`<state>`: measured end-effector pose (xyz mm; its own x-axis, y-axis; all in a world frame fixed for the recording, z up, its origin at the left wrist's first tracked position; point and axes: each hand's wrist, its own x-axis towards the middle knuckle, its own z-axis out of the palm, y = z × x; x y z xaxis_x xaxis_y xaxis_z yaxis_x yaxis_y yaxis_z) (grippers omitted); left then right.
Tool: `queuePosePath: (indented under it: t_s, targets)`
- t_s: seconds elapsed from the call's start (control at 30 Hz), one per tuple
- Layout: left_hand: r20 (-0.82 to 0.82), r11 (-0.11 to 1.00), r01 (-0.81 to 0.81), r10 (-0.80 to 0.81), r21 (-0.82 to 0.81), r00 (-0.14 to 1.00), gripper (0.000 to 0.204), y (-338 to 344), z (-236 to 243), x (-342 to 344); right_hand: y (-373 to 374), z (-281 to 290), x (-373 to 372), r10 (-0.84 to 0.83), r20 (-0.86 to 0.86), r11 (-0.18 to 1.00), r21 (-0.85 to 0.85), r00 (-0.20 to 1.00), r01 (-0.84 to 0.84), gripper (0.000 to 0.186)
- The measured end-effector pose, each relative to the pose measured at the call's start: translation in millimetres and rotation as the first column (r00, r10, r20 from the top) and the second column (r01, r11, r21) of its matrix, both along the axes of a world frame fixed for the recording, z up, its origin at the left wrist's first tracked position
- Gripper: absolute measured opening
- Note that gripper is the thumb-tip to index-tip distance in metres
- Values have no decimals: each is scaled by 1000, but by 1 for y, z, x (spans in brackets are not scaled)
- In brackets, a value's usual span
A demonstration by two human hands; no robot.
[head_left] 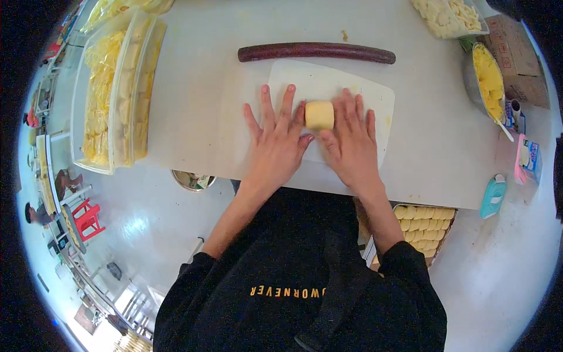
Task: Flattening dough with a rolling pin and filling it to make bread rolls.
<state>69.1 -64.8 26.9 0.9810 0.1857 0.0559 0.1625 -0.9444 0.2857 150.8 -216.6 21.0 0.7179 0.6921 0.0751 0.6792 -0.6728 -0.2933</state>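
A short, pale yellow block of dough [319, 114] sits on a white cutting board [363, 97] between my hands. My left hand [275, 138] lies palm down with its fingers spread, the inner fingertips and thumb beside the dough's left side. My right hand [352, 144] is palm down on the other side, fingers extended and its thumb near the dough's lower right corner. A long dark reddish-brown rolling rod [316, 53] lies crosswise just beyond the board.
Clear tubs [76, 135] of yellow pieces stand left; a metal bowl of yellow filling [488, 79], cardboard boxes [516, 58] and a teal packet [492, 196] right. A tray of dough pieces [425, 226] and a steel bowl [193, 180] sit below the table edge. People work far left.
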Motion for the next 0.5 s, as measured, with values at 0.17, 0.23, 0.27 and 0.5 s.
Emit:
queuePosePath:
  t_s: [0.17,0.23,0.27,0.5]
  targets:
    - [51,912,-91,121,-401,991,47,18,2,-5,12,1,14,118,-17,973,199,993,-113,65]
    - [51,795,-69,124,-603,991,46,24,-1,-2,23,0,25,145,-14,976,168,989,-141,64]
    - [-85,565,-227,266,-793,960,42,26,-2,0,29,0,28,127,-199,969,236,972,-78,62]
    - [-263,-153,-215,475,-964,840,42,15,-3,0,27,14,-10,140,-338,787,609,931,103,56]
